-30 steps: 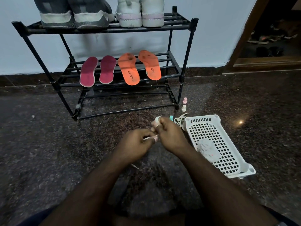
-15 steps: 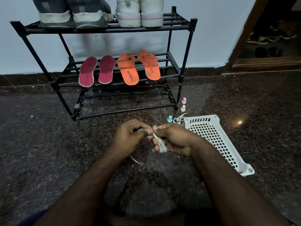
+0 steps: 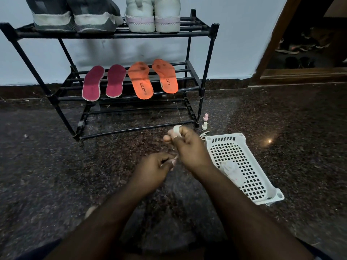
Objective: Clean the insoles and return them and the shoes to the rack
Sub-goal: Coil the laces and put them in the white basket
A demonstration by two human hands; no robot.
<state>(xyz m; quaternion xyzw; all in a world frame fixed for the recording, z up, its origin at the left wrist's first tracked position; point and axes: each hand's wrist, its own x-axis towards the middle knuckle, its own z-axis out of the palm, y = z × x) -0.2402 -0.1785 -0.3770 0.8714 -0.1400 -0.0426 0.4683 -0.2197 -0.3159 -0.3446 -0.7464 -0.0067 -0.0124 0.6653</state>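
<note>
A black shoe rack (image 3: pixel 206 53) stands against the wall. On its top shelf sit grey shoes (image 3: pixel 73 17) and white shoes (image 3: pixel 152 15). Two maroon insoles (image 3: pixel 104 82) and two orange insoles (image 3: pixel 154 79) lean on the middle shelf. In front of the rack, my right hand (image 3: pixel 189 149) has a white lace (image 3: pixel 176 130) wound around its raised fingers. My left hand (image 3: pixel 153 169) pinches the lace's loose end just below and left of it.
A white perforated basket (image 3: pixel 242 166) lies on the dark granite floor at the right, with a pale object inside. Two small bottles (image 3: pixel 205 121) stand by the rack's right foot. A doorway (image 3: pixel 309 44) with more shoes opens at the far right.
My right hand has risen and turned, with the lace now wrapped round its fingers. My left hand has dropped slightly, still pinching the end. The basket's contents show again.
</note>
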